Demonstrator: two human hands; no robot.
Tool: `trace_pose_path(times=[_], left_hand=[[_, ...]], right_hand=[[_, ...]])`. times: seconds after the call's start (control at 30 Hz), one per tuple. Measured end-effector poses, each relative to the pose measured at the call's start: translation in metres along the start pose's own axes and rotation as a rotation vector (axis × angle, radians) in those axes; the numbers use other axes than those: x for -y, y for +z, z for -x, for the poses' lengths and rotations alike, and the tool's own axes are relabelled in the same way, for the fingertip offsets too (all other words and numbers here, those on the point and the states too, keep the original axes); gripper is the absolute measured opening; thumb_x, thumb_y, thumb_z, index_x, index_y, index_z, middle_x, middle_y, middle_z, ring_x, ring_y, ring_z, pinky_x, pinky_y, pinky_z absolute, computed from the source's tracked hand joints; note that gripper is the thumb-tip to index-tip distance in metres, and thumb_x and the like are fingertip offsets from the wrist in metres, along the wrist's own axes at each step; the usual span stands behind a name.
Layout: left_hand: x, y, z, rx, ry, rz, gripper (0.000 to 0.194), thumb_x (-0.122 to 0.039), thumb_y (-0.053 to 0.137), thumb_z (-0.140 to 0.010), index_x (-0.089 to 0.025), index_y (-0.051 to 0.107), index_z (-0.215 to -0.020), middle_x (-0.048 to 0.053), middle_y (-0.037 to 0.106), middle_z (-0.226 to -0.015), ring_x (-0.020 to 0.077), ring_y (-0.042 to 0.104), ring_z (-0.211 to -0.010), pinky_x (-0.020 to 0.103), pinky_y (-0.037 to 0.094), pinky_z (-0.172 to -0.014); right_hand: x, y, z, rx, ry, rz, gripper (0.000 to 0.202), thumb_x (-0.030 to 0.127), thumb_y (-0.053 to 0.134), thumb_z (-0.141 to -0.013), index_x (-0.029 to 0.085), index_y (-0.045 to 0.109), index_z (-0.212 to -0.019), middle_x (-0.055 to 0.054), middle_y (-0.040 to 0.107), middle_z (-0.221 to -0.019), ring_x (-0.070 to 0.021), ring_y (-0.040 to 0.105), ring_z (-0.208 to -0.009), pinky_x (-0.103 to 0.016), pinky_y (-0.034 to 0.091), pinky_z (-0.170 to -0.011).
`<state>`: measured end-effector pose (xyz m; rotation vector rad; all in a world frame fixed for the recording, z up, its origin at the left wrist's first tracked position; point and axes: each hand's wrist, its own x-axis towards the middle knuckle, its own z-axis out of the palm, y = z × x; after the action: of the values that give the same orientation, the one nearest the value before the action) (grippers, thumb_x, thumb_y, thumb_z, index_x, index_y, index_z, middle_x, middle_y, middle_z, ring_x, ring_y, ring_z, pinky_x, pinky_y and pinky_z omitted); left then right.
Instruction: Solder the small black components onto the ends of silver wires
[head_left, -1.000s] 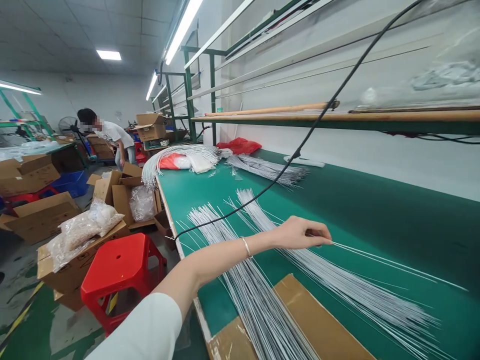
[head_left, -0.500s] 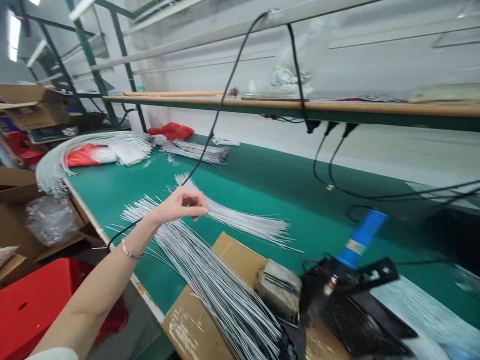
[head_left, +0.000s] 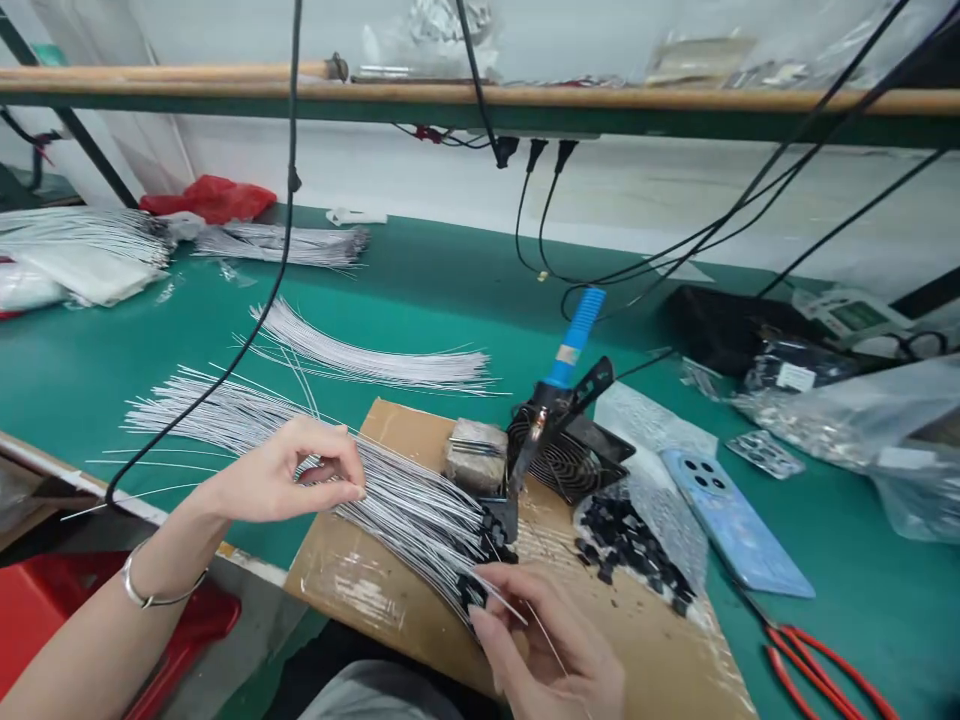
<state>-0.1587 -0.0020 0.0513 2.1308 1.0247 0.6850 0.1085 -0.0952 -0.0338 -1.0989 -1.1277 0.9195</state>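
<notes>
A thick bundle of thin grey-white wires [head_left: 405, 500] lies across a sheet of cardboard [head_left: 352, 580], its far ends fanned out to the left. My left hand [head_left: 300, 470], a bangle on its wrist, is over the bundle with thumb and fingers pinched together; what they hold, if anything, does not show. At the bundle's near end my right hand [head_left: 551, 640] is closed on a thin wire [head_left: 517, 608], whose tip sticks out past the fingers. Dark pieces at the bundle's end are partly covered. A blue-handled soldering iron [head_left: 577, 335] rests in a black stand just beyond.
Small black pieces [head_left: 637, 545] lie on clear plastic, beside a blue phone [head_left: 735, 520] and red-handled scissors [head_left: 817, 670]. A second wire bundle [head_left: 367, 345] lies farther back. A black cable [head_left: 289, 220] hangs down at left. A grimy block [head_left: 476, 455] adjoins a black fan [head_left: 570, 455].
The view has swung right and down. My left hand has come back from the bundle's far ends to its middle, still pinched. My right hand has come into view, holding a wire.
</notes>
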Motion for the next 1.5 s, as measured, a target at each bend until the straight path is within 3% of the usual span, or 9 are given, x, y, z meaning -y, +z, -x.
trace_pose_path(times=[0.17,0.3,0.53,0.67,0.9,1.0,1.1,1.3,1.5], left_hand=[[-0.005,0.012,-0.006,0.042,-0.001,0.01,0.019,-0.019,0.067,-0.093,-0.016,0.075,-0.076,0.0,0.068,-0.06,0.0098,0.048,-0.05,0.024,0.05,-0.058],[-0.007,0.018,-0.007,-0.034,0.016,-0.004,0.017,-0.014,0.066,-0.095,-0.017,0.076,-0.082,0.001,0.076,-0.07,0.012,0.065,-0.061,0.022,0.053,-0.059],[0.003,0.03,-0.006,-0.136,0.423,-0.609,0.023,-0.01,0.053,-0.103,-0.017,0.075,-0.102,0.012,0.083,-0.108,0.0211,0.081,-0.087,0.03,0.064,-0.071],[0.014,0.035,-0.007,-0.164,0.52,-0.774,0.022,-0.009,0.051,-0.103,-0.018,0.071,-0.106,0.015,0.081,-0.118,0.0219,0.082,-0.085,0.03,0.066,-0.067],[0.023,0.033,-0.014,-0.268,0.509,-0.762,0.029,-0.003,0.055,-0.097,-0.021,0.072,-0.112,0.013,0.081,-0.118,0.0232,0.082,-0.094,0.031,0.069,-0.075],[0.022,0.034,-0.015,-0.217,0.587,-0.816,0.041,0.003,0.048,-0.095,-0.021,0.073,-0.116,0.011,0.082,-0.114,0.0216,0.082,-0.09,0.031,0.068,-0.077],[0.025,0.039,-0.01,-0.179,0.615,-0.815,0.035,0.004,0.053,-0.095,-0.018,0.075,-0.111,0.014,0.082,-0.113,0.0207,0.081,-0.083,0.029,0.068,-0.077],[0.028,0.05,-0.003,-0.226,0.501,-0.68,0.039,-0.001,0.065,-0.092,-0.026,0.075,-0.12,0.006,0.084,-0.106,0.0185,0.079,-0.074,0.028,0.067,-0.071],[0.03,0.055,-0.002,-0.193,0.564,-0.706,0.047,0.002,0.065,-0.091,-0.029,0.073,-0.125,0.005,0.084,-0.106,0.017,0.076,-0.066,0.031,0.067,-0.067]], right_hand=[[0.003,-0.005,-0.001,-0.03,0.001,0.044,0.011,0.023,0.077,-0.09,0.024,0.08,-0.079,-0.003,0.063,-0.072,-0.0145,0.055,-0.058,-0.025,0.035,-0.043],[-0.001,-0.012,0.0,-0.04,0.049,0.06,0.017,0.028,0.08,-0.089,0.023,0.077,-0.073,-0.002,0.06,-0.067,-0.015,0.053,-0.058,-0.026,0.033,-0.046],[-0.008,-0.017,0.001,-0.051,0.346,-0.147,0.038,0.042,0.081,-0.089,0.019,0.063,-0.064,0.007,0.043,-0.055,-0.0065,0.038,-0.042,-0.024,0.026,-0.043],[-0.01,-0.02,0.0,-0.083,0.409,-0.251,0.042,0.047,0.083,-0.086,0.019,0.062,-0.064,0.009,0.039,-0.053,-0.0045,0.034,-0.039,-0.022,0.021,-0.041],[-0.01,-0.022,0.0,-0.099,0.378,-0.234,0.04,0.043,0.085,-0.085,0.017,0.065,-0.061,0.006,0.045,-0.056,-0.0049,0.04,-0.04,-0.023,0.023,-0.042],[-0.012,-0.024,-0.001,-0.093,0.39,-0.258,0.041,0.043,0.085,-0.085,0.017,0.064,-0.061,0.007,0.043,-0.055,-0.0041,0.039,-0.039,-0.021,0.024,-0.041],[-0.018,-0.027,-0.002,-0.074,0.411,-0.274,0.042,0.044,0.084,-0.087,0.018,0.063,-0.062,0.009,0.04,-0.048,-0.0041,0.037,-0.038,-0.02,0.026,-0.041],[-0.034,-0.036,-0.004,-0.027,0.423,-0.312,0.042,0.045,0.083,-0.087,0.019,0.06,-0.063,0.01,0.038,-0.044,-0.0042,0.034,-0.033,-0.018,0.026,-0.035],[-0.03,-0.038,-0.004,-0.037,0.435,-0.333,0.042,0.045,0.085,-0.085,0.018,0.062,-0.063,0.01,0.036,-0.047,-0.0041,0.033,-0.034,-0.018,0.025,-0.034]])
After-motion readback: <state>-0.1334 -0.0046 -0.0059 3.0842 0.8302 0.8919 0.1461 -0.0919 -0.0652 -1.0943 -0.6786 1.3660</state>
